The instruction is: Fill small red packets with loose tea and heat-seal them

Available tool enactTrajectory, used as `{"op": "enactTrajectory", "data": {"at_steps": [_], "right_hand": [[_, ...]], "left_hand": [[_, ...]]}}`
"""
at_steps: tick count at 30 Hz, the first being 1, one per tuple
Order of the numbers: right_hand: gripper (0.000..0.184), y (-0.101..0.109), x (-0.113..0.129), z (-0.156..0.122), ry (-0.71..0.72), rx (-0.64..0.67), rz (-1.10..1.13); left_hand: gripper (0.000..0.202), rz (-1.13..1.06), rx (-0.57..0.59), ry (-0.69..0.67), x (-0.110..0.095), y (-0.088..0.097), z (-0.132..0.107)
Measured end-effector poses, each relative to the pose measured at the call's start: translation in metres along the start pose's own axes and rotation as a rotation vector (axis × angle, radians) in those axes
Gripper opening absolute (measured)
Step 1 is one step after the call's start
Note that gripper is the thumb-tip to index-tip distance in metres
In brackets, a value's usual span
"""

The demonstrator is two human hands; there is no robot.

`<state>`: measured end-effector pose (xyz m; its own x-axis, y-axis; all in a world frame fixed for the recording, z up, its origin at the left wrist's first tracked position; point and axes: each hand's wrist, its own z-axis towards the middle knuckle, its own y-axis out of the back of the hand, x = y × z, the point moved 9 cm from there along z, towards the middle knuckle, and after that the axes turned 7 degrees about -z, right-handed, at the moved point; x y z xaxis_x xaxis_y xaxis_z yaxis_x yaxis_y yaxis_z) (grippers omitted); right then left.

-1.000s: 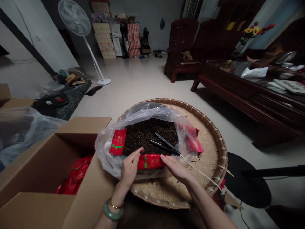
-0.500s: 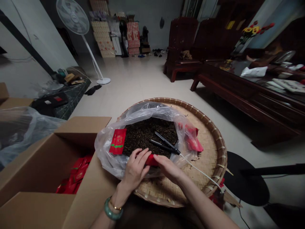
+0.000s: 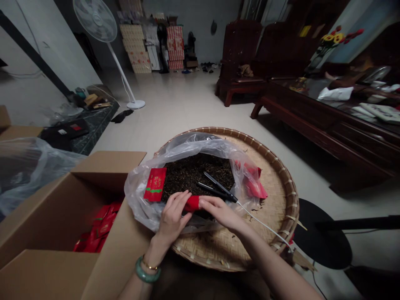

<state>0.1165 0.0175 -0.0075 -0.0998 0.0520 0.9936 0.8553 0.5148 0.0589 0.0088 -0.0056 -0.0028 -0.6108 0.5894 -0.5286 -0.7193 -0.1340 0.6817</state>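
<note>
Both my hands grip one small red packet (image 3: 193, 203) over the near edge of a clear plastic bag (image 3: 142, 191) of dark loose tea (image 3: 193, 175). My left hand (image 3: 172, 218), with a green bangle on the wrist, is closed on the packet's left end. My right hand (image 3: 220, 211) is closed on its right end. A black corded tool with two flat arms (image 3: 215, 188) lies on the tea just past my right hand. Another red packet (image 3: 155, 184) rests on the bag's left edge.
The bag sits on a round woven bamboo tray (image 3: 278, 196). More red packets (image 3: 254, 183) lie inside the bag's right side. An open cardboard box (image 3: 103, 166) at left holds several red packets (image 3: 96, 233). A black stool (image 3: 325, 246) is right, a dark wooden table (image 3: 343, 125) behind it.
My hands have drawn closer together on the red packet, so less of it shows between them. The packet has moved slightly up toward the tea.
</note>
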Motion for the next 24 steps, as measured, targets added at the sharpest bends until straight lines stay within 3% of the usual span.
{"op": "enactTrajectory", "data": {"at_steps": [5, 9, 11, 13, 15, 19, 21, 24], "right_hand": [[0.037, -0.001, 0.003, -0.001, 0.026, -0.035, -0.11], [0.035, 0.04, 0.002, -0.003, 0.076, -0.319, -0.193], [0.028, 0.05, -0.003, -0.002, 0.099, -0.37, -0.392], [0.034, 0.039, -0.009, 0.004, 0.13, -0.263, -0.672], [0.052, 0.02, -0.017, 0.01, 0.146, -0.127, -0.916], [0.077, -0.012, -0.024, 0.026, 0.126, 0.021, -1.263], [0.071, -0.023, -0.023, 0.035, 0.123, 0.064, -1.388], [0.046, -0.03, -0.02, 0.046, 0.136, 0.094, -1.482]], "left_hand": [[0.046, -0.014, -0.073, 0.014, -0.001, 0.006, 0.001], [0.038, -0.061, -0.211, 0.088, 0.009, 0.026, 0.002], [0.037, -0.098, -0.269, 0.163, 0.02, 0.034, 0.0], [0.038, -0.142, -0.304, 0.235, 0.031, 0.038, -0.005], [0.04, -0.18, -0.32, 0.285, 0.039, 0.038, -0.009], [0.043, -0.302, -0.335, 0.372, 0.05, 0.031, -0.016], [0.046, -0.371, -0.346, 0.421, 0.055, 0.028, -0.018], [0.048, -0.422, -0.374, 0.471, 0.061, 0.029, -0.02]]}}
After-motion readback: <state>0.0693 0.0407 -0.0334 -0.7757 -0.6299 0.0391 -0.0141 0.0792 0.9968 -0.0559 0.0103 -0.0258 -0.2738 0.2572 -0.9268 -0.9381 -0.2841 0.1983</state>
